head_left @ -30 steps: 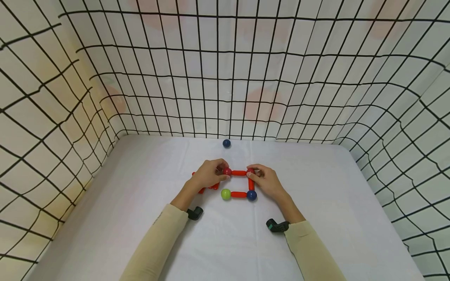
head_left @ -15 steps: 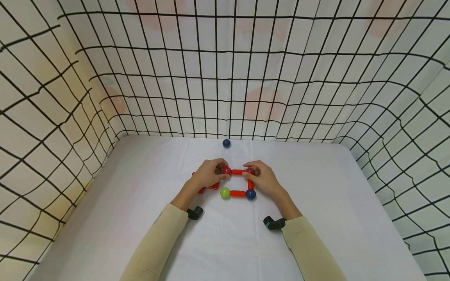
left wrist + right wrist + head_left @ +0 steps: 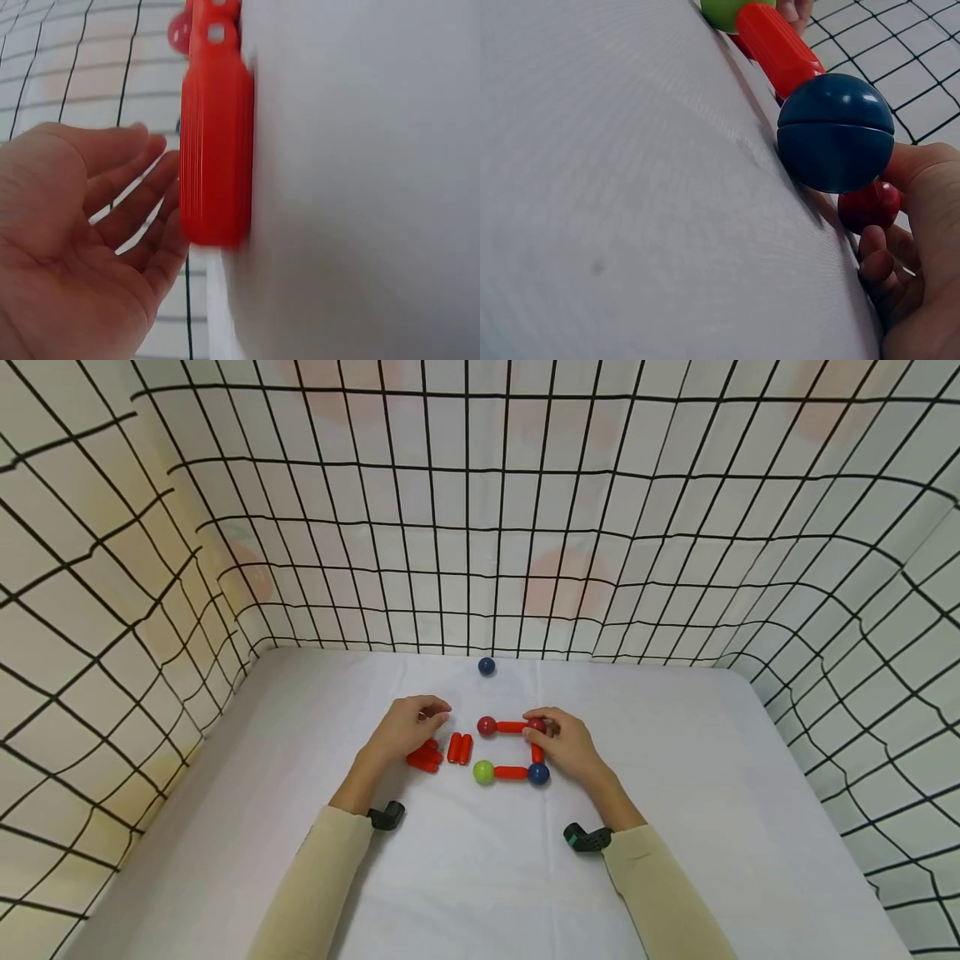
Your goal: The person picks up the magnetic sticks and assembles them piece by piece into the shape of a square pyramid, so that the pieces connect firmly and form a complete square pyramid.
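On the white table, red rods join balls into a three-sided frame. A red ball [image 3: 487, 727] sits at its far left, a green ball [image 3: 483, 772] at near left and a blue ball [image 3: 538, 774] at near right. My right hand [image 3: 567, 743] pinches the other red ball [image 3: 536, 725] at the far right corner between thumb and fingers. The left hand [image 3: 405, 727] holds nothing, its fingers loosely bent above a pile of red rods [image 3: 425, 759]. In the left wrist view, one red rod [image 3: 217, 150] stands close to that hand.
A pair of red rods [image 3: 460, 749] lies side by side between the pile and the frame. A loose dark blue ball [image 3: 487, 667] rests near the table's back edge. White walls with a black grid [image 3: 465, 535] enclose the back and sides.
My left hand has let go of the far left red ball and moved left over the rods, uncovering the pair. The right hand stays at its red ball, its grip slightly shifted.
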The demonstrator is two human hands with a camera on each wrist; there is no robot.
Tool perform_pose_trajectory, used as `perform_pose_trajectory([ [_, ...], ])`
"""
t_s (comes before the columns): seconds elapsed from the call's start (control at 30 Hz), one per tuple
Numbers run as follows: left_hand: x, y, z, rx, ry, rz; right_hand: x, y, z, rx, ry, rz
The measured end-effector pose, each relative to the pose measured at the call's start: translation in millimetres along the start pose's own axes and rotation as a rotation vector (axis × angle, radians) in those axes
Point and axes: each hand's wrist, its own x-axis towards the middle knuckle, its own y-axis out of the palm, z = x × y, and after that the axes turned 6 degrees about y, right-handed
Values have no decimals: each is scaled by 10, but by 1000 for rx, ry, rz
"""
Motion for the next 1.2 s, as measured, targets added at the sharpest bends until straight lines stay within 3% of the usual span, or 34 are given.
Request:
perform_pose_trajectory([
  [0.17, -99, -152, 116, 8, -12, 82, 7, -1, -13, 1, 9, 2],
  [0.37, -196, -223, 236, -6, 0, 154, 0, -10, -16, 5, -7, -7],
  [0.67, -258, -268, 277, 26, 64, 152, -3, 1, -22, -2, 6, -7],
  [0.93, -263, -241, 268, 25, 17, 80, -13, 5, -3, 1, 9, -3],
  [1.2, -248, -153, 94, -48, 29, 84, -12, 7, -2, 5, 7, -4],
])
